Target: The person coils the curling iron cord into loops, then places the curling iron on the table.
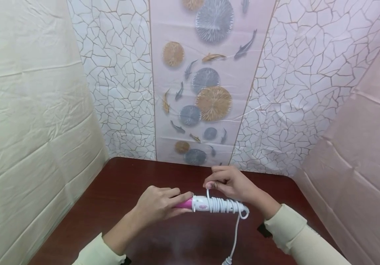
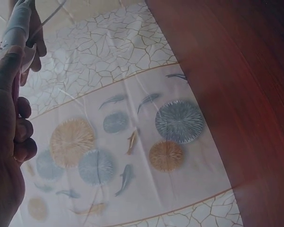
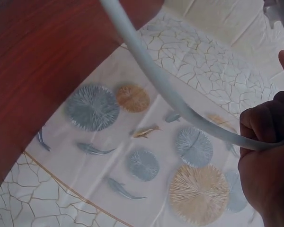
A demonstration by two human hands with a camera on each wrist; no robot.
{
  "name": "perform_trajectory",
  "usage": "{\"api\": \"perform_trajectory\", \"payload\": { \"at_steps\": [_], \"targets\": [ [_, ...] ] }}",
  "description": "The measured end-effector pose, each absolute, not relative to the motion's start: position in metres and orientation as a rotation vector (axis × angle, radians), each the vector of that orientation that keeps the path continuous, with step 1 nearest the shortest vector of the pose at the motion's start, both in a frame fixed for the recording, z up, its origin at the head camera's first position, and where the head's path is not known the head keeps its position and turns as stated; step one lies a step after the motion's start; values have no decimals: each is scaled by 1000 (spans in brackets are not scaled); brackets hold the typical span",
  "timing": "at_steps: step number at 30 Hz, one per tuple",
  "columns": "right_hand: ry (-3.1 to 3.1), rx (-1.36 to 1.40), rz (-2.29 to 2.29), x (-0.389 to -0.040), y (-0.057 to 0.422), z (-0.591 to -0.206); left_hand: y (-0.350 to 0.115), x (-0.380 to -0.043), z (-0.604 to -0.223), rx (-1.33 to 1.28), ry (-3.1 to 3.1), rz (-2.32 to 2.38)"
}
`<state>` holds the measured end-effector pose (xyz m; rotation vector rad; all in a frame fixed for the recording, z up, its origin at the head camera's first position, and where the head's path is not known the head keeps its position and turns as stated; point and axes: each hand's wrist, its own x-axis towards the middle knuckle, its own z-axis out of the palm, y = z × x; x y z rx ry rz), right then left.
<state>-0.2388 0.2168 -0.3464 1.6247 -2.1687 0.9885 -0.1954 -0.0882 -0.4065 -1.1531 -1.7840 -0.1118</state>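
A pink and white hair curling iron (image 1: 200,203) is held roughly level above the table. Around its pink end my left hand (image 1: 165,201) grips, fingers over the top and thumb underneath, hiding most of the pink part. White power cord (image 1: 220,205) is wound in several turns around the white handle. My right hand (image 1: 231,184) pinches a strand of this cord just above the handle. In the right wrist view, a length of cord (image 3: 168,92) runs into the right hand (image 3: 267,146). From the handle's right end a loop hangs, with the cord trailing down to the plug (image 1: 227,261).
A dark red-brown table (image 1: 133,176) lies beneath the hands. Behind it hangs a patterned cloth (image 1: 206,129) with printed fish and round shapes. Pale creased sheets (image 1: 34,110) close off the left and right sides.
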Motion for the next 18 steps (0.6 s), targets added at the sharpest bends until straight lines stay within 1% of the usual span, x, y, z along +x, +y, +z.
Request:
{"api": "perform_trajectory", "payload": {
  "at_steps": [9, 16, 18],
  "targets": [
    [-2145, 1617, 1149, -243, 217, -362, -90, -191, -398, -1166, -1724, -172],
    [-2163, 1508, 1283, -231, 208, -374, -92, -191, -392, -1169, -1657, -189],
    [-2124, 1515, 1331, -227, 203, -378, -93, -192, -391, -1167, -1632, -195]
  ]
}}
